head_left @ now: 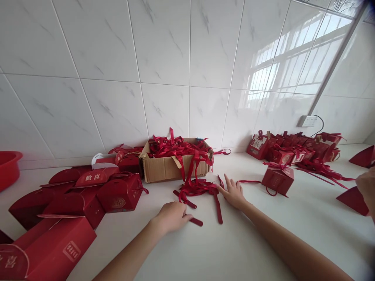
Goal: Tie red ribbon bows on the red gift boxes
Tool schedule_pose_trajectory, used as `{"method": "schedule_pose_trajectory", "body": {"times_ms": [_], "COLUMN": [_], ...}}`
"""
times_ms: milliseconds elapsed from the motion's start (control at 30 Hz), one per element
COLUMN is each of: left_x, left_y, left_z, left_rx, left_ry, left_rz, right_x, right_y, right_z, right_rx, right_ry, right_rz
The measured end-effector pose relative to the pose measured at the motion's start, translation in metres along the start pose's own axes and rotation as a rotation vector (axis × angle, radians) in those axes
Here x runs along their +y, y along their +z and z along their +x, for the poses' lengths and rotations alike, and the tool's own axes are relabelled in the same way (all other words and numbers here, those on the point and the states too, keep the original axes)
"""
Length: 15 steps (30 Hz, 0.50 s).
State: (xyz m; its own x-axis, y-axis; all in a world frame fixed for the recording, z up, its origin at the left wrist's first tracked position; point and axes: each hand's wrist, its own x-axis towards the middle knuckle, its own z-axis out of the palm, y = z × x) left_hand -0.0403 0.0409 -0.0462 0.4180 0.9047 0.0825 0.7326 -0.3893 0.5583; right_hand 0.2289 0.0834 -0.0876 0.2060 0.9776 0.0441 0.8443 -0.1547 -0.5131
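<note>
My left hand (172, 216) is closed on one end of a flat dark-red strip (196, 221) with a rounded tip. My right hand (233, 194) rests palm down with fingers apart, its fingertips beside or touching another dark-red strip (220, 181). Between both hands lies a tangle of red ribbon (195, 189), with more strips (218, 208) sticking out from it. Some of this ribbon trails down from a cardboard box (165, 169) heaped with red ribbons. Whether my right fingertips grip anything is not plain.
Red gift boxes with curved tops (118, 195) crowd the left side, beside a red plastic basin (8, 168). Small ribboned gift boxes (278, 179) and loose ribbons stand at right. Another person's hand (367, 187) shows at the right edge. A white tiled wall (164, 47) closes the back.
</note>
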Motion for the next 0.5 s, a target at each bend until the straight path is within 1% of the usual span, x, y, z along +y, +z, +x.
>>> {"method": "schedule_pose_trajectory", "body": {"times_ms": [100,167,233,300,400,467,500], "left_x": [-0.003,-0.007,-0.012,-0.016,-0.021,-0.023,-0.024], "left_y": [0.007,0.012,0.016,0.018,0.019,0.018,0.018], "left_z": [0.010,0.013,0.014,0.015,0.016,0.017,0.018], "left_rx": [0.143,0.206,0.222,0.209,0.200,0.231,0.264], "left_ry": [0.051,0.087,0.125,0.164,0.194,0.184,0.169], "left_rz": [0.041,0.052,0.037,0.001,-0.075,-0.138,-0.173], "right_x": [-0.026,-0.040,-0.053,-0.065,-0.078,-0.084,-0.086], "right_y": [0.008,0.014,0.020,0.028,0.036,0.038,0.038], "right_z": [0.008,0.010,0.010,0.007,0.001,-0.002,-0.004], "right_rx": [-0.098,-0.160,-0.212,-0.248,-0.242,-0.206,-0.190], "right_ry": [-0.163,-0.276,-0.378,-0.464,-0.546,-0.580,-0.600], "right_rz": [0.004,0.007,0.006,0.006,0.019,0.041,0.056]}}
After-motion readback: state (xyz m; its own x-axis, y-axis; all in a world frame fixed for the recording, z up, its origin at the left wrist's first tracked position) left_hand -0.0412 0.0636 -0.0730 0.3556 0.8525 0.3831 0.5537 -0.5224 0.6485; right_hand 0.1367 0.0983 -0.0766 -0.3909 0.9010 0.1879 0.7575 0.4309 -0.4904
